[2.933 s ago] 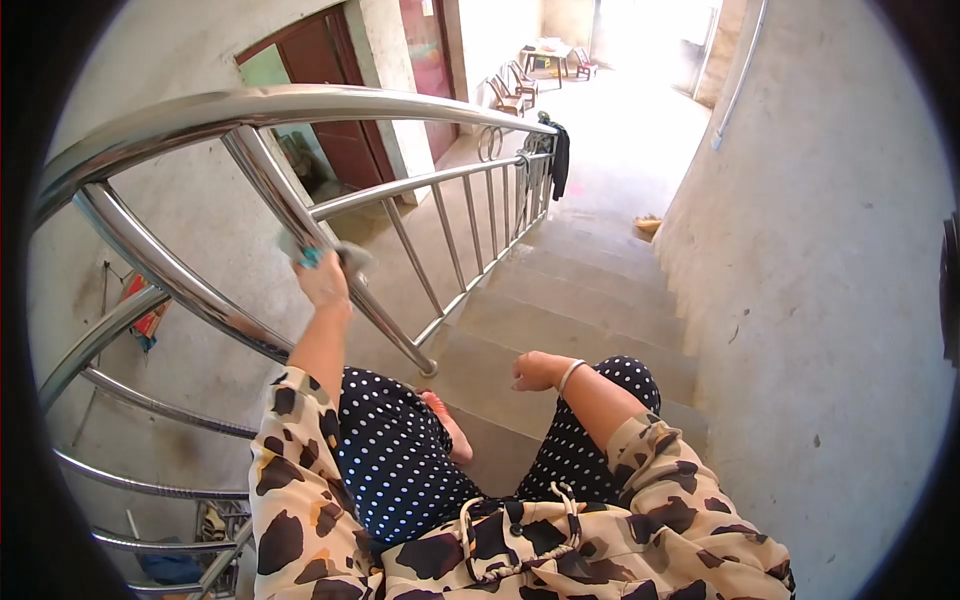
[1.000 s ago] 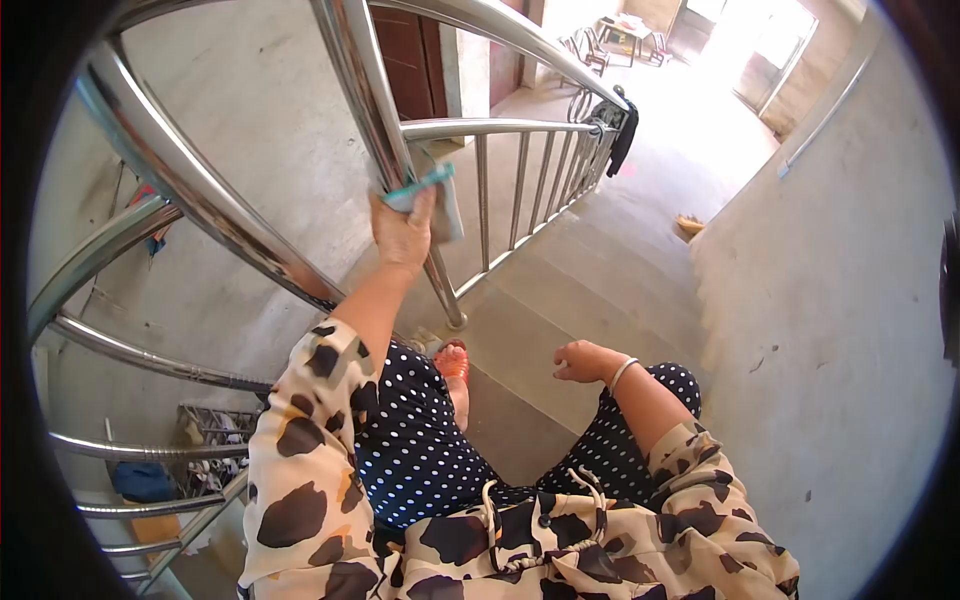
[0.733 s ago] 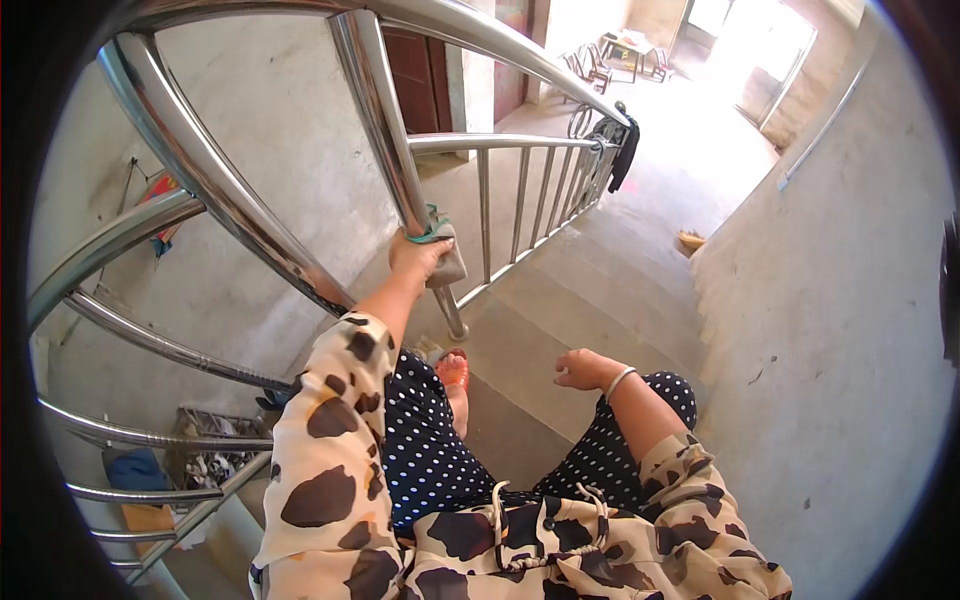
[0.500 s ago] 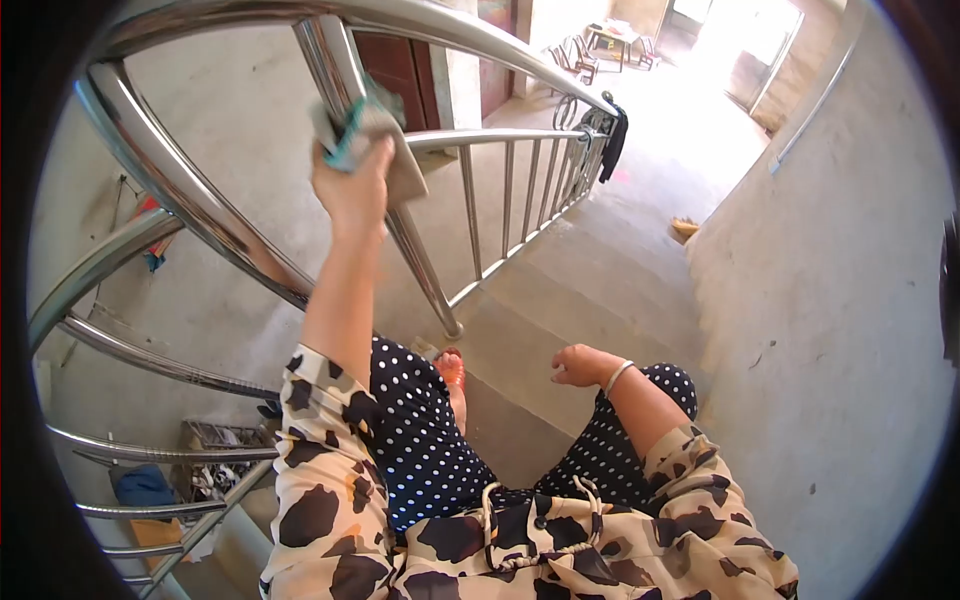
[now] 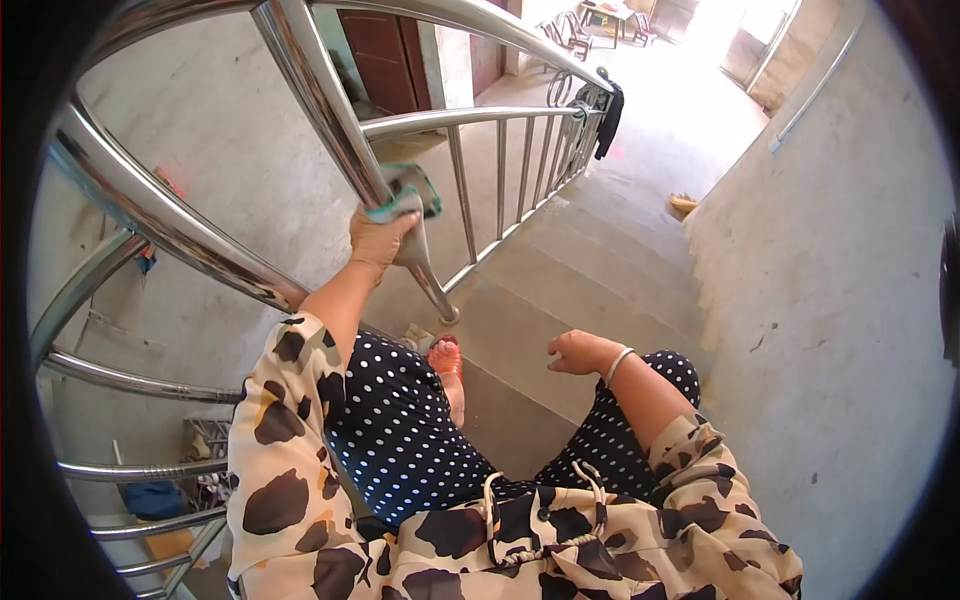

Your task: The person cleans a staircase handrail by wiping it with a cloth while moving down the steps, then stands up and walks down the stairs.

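My left hand (image 5: 379, 240) is closed around a grey cloth with teal edging (image 5: 412, 192), which wraps the lower part of a shiny metal railing post (image 5: 335, 110). The post slants down to its round foot on the stair. My right hand (image 5: 580, 353), with a pale bangle (image 5: 619, 366) at the wrist, hangs above my right knee. Its fingers are loosely curled, and I see nothing in them.
Concrete stairs (image 5: 560, 270) descend ahead beside a wall (image 5: 800, 300). Curved metal rails (image 5: 180, 220) run along my left. A dark cloth (image 5: 610, 122) hangs on the far railing end. Chairs and a table (image 5: 610, 12) stand below near the bright doorway. A tan object (image 5: 683, 204) lies by the wall.
My left hand has slid down the post with the cloth, from its upper part to near its lower end. The right hand has barely moved. The view has shifted slightly.
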Demonstrator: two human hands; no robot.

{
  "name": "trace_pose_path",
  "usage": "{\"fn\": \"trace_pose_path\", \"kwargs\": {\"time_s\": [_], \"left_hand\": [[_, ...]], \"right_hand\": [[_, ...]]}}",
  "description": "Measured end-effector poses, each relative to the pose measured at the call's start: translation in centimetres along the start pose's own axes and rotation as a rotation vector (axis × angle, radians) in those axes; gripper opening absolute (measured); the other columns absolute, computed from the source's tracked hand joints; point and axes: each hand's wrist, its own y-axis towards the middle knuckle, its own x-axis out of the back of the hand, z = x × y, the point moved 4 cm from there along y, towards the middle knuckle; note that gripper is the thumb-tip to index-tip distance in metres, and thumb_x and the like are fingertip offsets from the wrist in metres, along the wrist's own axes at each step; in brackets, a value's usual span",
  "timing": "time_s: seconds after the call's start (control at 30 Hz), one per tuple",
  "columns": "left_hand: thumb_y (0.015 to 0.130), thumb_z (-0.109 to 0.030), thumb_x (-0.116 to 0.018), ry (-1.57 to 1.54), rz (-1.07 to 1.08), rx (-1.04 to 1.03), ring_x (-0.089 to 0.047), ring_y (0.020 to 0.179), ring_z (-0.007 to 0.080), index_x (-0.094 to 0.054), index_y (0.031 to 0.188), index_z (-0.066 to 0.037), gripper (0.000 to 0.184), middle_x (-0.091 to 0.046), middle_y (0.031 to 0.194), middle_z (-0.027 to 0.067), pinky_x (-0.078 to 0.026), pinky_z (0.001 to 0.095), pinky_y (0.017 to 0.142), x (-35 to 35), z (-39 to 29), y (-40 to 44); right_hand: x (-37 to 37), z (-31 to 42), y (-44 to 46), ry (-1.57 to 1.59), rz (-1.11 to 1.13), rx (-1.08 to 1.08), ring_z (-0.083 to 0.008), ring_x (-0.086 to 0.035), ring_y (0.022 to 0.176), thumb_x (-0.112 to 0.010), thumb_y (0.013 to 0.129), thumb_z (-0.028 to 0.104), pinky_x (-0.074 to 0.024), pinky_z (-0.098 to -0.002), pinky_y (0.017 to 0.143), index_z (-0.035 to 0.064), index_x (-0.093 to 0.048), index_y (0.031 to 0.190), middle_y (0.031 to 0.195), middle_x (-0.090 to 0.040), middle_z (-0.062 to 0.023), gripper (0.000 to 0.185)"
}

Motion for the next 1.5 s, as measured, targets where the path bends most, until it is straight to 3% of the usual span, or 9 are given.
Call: {"fn": "trace_pose_path", "kwargs": {"time_s": [0.27, 0.37, 0.43, 0.53, 0.63, 0.7, 0.77, 0.83, 1.5], "left_hand": [[0.073, -0.023, -0.070, 0.555, 0.281, 0.600, -0.059, 0.081, 0.0144, -0.061, 0.099, -0.007, 0.032, -0.062, 0.095, 0.0058, -0.049, 0.0292, 0.068, -1.1, 4.4, -2.4], [0.080, -0.029, -0.063, 0.380, 0.244, 0.793, -0.060, 0.080, 0.0169, -0.059, 0.104, -0.010, 0.031, -0.061, 0.097, 0.0065, -0.050, 0.0331, 0.068, -1.0, 2.9, -3.4], [0.084, -0.030, -0.058, -0.153, 0.276, 0.913, -0.060, 0.079, 0.0174, -0.057, 0.107, -0.012, 0.029, -0.060, 0.098, 0.0064, -0.050, 0.0357, 0.068, -1.9, 0.5, -4.3], [0.085, -0.014, -0.055, -0.223, 0.265, 0.198, -0.059, 0.087, 0.0255, -0.055, 0.106, -0.007, 0.022, -0.060, 0.096, 0.0106, -0.048, 0.0365, 0.072, -4.4, -5.5, -3.4], [0.066, -0.001, -0.064, 0.560, 0.160, -0.706, -0.054, 0.092, 0.0407, -0.051, 0.105, 0.003, 0.042, -0.055, 0.100, 0.0245, -0.043, 0.0398, 0.080, -5.6, -15.3, -2.8], [0.062, 0.000, -0.063, 0.954, 0.042, -0.936, -0.049, 0.102, 0.0381, -0.049, 0.106, 0.004, 0.046, -0.052, 0.102, 0.0228, -0.042, 0.0430, 0.084, -6.5, -19.1, -1.6], [0.068, -0.019, -0.064, 1.429, 0.072, -0.865, -0.050, 0.105, 0.0340, -0.053, 0.105, 0.003, 0.044, -0.053, 0.108, 0.0229, -0.043, 0.0407, 0.088, -7.5, -20.0, 0.7], [0.076, -0.023, -0.057, 1.682, 0.358, -0.435, -0.057, 0.098, 0.0329, -0.056, 0.102, 0.000, 0.035, -0.058, 0.103, 0.0208, -0.045, 0.0402, 0.085, -8.6, -17.5, 3.2], [0.086, -0.006, -0.038, 1.954, 0.323, -0.308, -0.060, 0.098, 0.0273, -0.054, 0.110, -0.004, 0.029, -0.060, 0.107, 0.0141, -0.049, 0.0364, 0.081, -11.4, -15.2, 7.7]], "right_hand": [[-1.1, -0.3, 0.1, 0.048, -0.066, 0.007, -0.0341, -0.058, 0.089, -0.059, 0.077, 0.029, -0.0462, -0.0395, 0.078, 0.0025, -0.062, 0.094, 0.090, -0.062, -0.0180, 0.032], [-0.3, -0.4, -0.4, 0.021, -0.081, 0.022, -0.0338, -0.058, 0.089, -0.058, 0.077, 0.030, -0.0460, -0.0399, 0.078, 0.0017, -0.062, 0.091, 0.089, -0.062, -0.0181, 0.032], [0.7, -0.4, -1.0, 0.004, -0.096, 0.033, -0.0338, -0.058, 0.089, -0.058, 0.077, 0.030, -0.0459, -0.0401, 0.078, 0.0010, -0.062, 0.090, 0.089, -0.062, -0.0183, 0.032], [1.3, -0.6, -2.1, 0.053, -0.162, 0.053, -0.0340, -0.059, 0.086, -0.058, 0.076, 0.030, -0.0464, -0.0400, 0.077, -0.0003, -0.063, 0.085, 0.086, -0.062, -0.0190, 0.032], [0.7, -1.0, -1.2, -0.046, -0.013, -0.016, -0.0336, -0.058, 0.091, -0.058, 0.077, 0.032, -0.0456, -0.0382, 0.081, 0.0017, -0.060, 0.100, 0.093, -0.062, -0.0189, 0.037], [0.5, -0.9, -0.5, -0.052, -0.183, 0.152, -0.0344, -0.060, 0.081, -0.055, 0.075, 0.029, -0.0479, -0.0388, 0.075, -0.0014, -0.065, 0.078, 0.081, -0.063, -0.0188, 0.032], [0.3, -1.2, 0.0, -0.039, -0.187, 0.149, -0.0343, -0.060, 0.081, -0.054, 0.075, 0.028, -0.0480, -0.0390, 0.075, -0.0014, -0.065, 0.079, 0.082, -0.063, -0.0190, 0.032], [0.7, -1.3, 0.0, -0.015, -0.192, 0.140, -0.0342, -0.060, 0.080, -0.054, 0.075, 0.028, -0.0480, -0.0391, 0.075, -0.0014, -0.065, 0.079, 0.082, -0.063, -0.0193, 0.031], [4.0, 0.8, -5.5, -0.039, -0.261, 0.082, -0.0326, -0.062, 0.073, -0.059, 0.070, 0.026, -0.0478, -0.0372, 0.071, -0.0071, -0.062, 0.077, 0.077, -0.062, -0.0225, 0.034]]}}
